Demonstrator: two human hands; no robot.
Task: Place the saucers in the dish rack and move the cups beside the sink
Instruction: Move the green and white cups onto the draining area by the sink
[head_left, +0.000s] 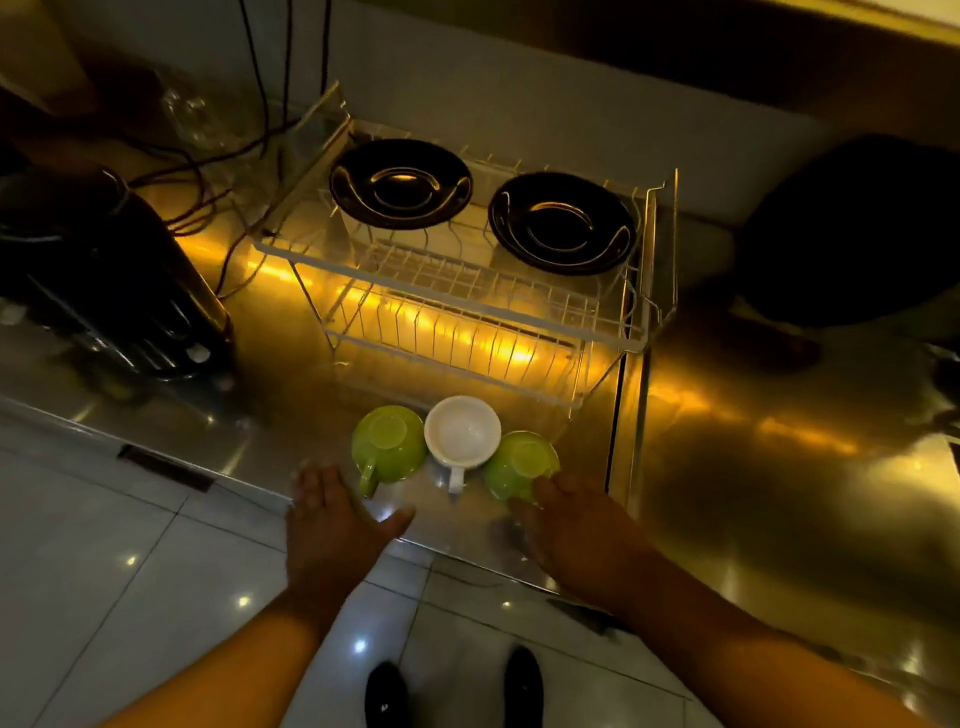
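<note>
Two black saucers lie flat on the top tier of the white wire dish rack: one at the back left, the other to the right. In front of the rack, on the steel counter, three cups stand in a row: a green cup, a white cup and a second green cup. My left hand hovers just left of the first green cup's handle, fingers apart, holding nothing. My right hand rests against the near side of the right green cup, fingers touching its rim.
A dark appliance with cables stands at the left of the counter. A black round object sits at the back right. The steel counter stretches right. Its front edge runs under my hands; below are floor tiles and my shoes.
</note>
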